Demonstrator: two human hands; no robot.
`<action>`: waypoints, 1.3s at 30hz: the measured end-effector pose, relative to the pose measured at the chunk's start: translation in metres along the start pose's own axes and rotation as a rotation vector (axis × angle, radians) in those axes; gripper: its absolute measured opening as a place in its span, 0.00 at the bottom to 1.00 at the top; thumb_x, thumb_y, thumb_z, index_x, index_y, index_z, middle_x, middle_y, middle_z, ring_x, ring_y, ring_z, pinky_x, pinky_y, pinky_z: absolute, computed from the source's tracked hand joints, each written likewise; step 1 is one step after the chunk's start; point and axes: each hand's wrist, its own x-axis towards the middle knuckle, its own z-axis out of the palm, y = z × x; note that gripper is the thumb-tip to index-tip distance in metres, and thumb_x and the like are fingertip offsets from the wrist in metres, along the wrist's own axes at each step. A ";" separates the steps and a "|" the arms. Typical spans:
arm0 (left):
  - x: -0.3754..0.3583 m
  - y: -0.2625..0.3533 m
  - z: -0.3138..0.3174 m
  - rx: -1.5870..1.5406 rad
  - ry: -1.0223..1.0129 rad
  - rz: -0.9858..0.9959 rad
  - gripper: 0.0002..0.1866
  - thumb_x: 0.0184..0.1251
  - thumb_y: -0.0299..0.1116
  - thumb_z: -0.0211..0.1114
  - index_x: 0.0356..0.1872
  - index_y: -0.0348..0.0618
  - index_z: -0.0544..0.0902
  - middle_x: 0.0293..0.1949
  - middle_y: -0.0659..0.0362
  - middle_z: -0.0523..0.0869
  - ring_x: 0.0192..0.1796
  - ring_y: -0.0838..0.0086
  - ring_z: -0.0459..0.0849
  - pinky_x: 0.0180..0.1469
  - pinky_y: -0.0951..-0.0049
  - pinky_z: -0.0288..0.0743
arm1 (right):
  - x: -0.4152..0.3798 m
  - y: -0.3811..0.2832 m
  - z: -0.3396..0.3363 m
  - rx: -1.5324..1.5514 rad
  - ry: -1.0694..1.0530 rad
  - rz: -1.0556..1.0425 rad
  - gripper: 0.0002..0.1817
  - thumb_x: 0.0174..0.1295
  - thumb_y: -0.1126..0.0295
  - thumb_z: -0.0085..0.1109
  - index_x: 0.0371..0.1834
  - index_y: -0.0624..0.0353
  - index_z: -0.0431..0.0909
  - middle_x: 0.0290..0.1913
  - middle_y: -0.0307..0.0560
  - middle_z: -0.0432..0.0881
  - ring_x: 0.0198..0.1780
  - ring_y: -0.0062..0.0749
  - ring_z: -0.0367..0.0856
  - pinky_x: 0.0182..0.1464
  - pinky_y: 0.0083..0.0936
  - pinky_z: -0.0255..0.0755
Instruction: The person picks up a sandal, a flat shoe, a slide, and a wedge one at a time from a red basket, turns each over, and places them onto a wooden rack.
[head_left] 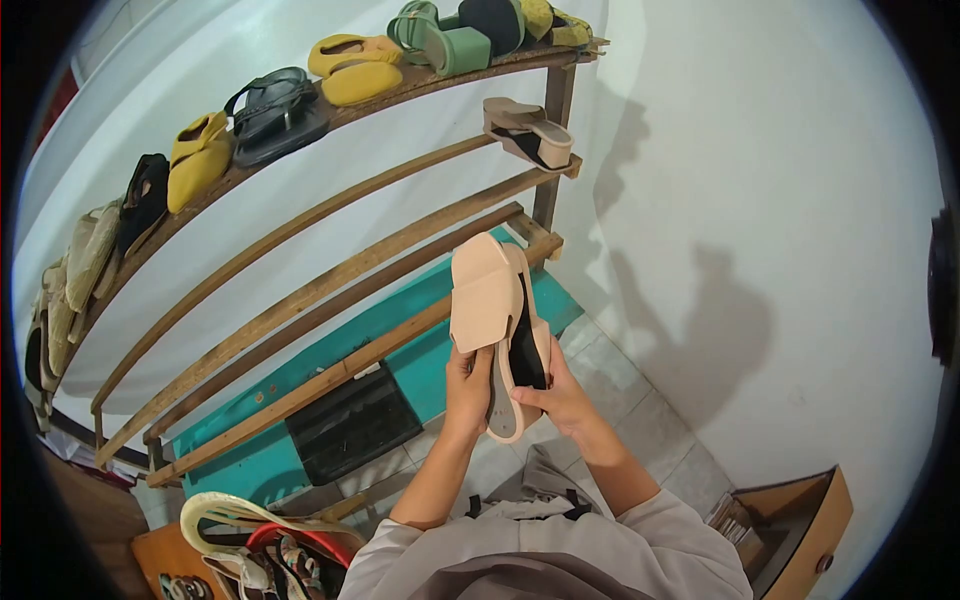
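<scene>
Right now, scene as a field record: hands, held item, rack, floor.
left hand: grips beige slide sandal at its lower end
right hand: holds second beige sandal, pressed against the first
wooden shoe rack: top shelf lined with yellow, black, green sandals; one beige wedge sandal on the second shelf
floor: black crate, teal board

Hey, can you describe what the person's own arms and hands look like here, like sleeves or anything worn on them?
Both hands, the left hand and the right hand, are bare: no gloves, and no rings or watch that I can make out. The forearms are uncovered. Loose light grey sleeves are pushed up to about the elbows, plain fabric with no visible markings.
</scene>
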 end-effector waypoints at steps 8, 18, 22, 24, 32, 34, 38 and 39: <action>0.070 0.007 0.067 -0.144 0.081 0.019 0.17 0.69 0.35 0.50 0.55 0.38 0.70 0.46 0.59 0.78 0.47 0.76 0.77 0.48 0.76 0.71 | 0.073 -0.043 -0.067 0.116 -0.110 0.107 0.53 0.40 0.71 0.71 0.68 0.53 0.45 0.58 0.42 0.62 0.62 0.30 0.60 0.62 0.30 0.59; 0.139 0.035 0.085 -0.028 0.175 0.129 0.15 0.69 0.33 0.51 0.54 0.43 0.73 0.45 0.60 0.79 0.46 0.77 0.77 0.47 0.76 0.71 | 0.165 -0.062 -0.083 0.272 -0.245 0.179 0.51 0.42 0.63 0.69 0.66 0.52 0.43 0.59 0.48 0.61 0.61 0.35 0.62 0.61 0.32 0.62; 0.171 0.048 0.087 -0.078 0.195 0.159 0.15 0.68 0.32 0.49 0.53 0.42 0.73 0.44 0.60 0.79 0.43 0.77 0.78 0.44 0.75 0.73 | 0.201 -0.072 -0.080 0.260 -0.253 0.193 0.49 0.45 0.61 0.67 0.65 0.53 0.41 0.58 0.52 0.60 0.60 0.36 0.64 0.58 0.33 0.65; 0.186 0.057 0.088 -0.101 0.170 0.163 0.15 0.68 0.32 0.49 0.54 0.42 0.72 0.44 0.60 0.79 0.43 0.77 0.78 0.44 0.75 0.73 | 0.217 -0.074 -0.078 0.253 -0.240 0.174 0.46 0.47 0.60 0.66 0.64 0.53 0.43 0.57 0.52 0.61 0.59 0.35 0.65 0.56 0.33 0.67; 0.238 0.085 0.091 0.012 0.140 0.135 0.16 0.68 0.33 0.49 0.55 0.42 0.72 0.45 0.59 0.79 0.44 0.75 0.78 0.46 0.75 0.73 | 0.265 -0.090 -0.071 0.268 -0.186 0.128 0.41 0.51 0.57 0.63 0.63 0.58 0.49 0.55 0.50 0.64 0.57 0.33 0.67 0.55 0.30 0.68; 0.258 0.084 0.089 0.053 0.186 0.108 0.18 0.68 0.34 0.50 0.57 0.41 0.70 0.50 0.54 0.76 0.51 0.72 0.74 0.51 0.74 0.68 | 0.277 -0.094 -0.071 0.282 -0.190 0.129 0.38 0.54 0.57 0.61 0.63 0.61 0.53 0.55 0.49 0.66 0.56 0.32 0.68 0.56 0.30 0.67; 0.296 0.078 0.084 0.045 0.193 0.120 0.20 0.67 0.35 0.51 0.58 0.39 0.70 0.53 0.51 0.75 0.55 0.69 0.71 0.57 0.74 0.63 | 0.309 -0.094 -0.077 0.286 -0.173 0.131 0.30 0.56 0.56 0.58 0.58 0.62 0.63 0.52 0.46 0.70 0.54 0.30 0.70 0.55 0.28 0.66; 0.303 0.078 0.083 0.025 0.191 0.126 0.20 0.67 0.36 0.51 0.58 0.39 0.70 0.53 0.51 0.75 0.55 0.69 0.71 0.57 0.74 0.62 | 0.315 -0.096 -0.077 0.274 -0.164 0.137 0.29 0.56 0.55 0.58 0.56 0.61 0.65 0.51 0.46 0.72 0.53 0.31 0.71 0.55 0.29 0.67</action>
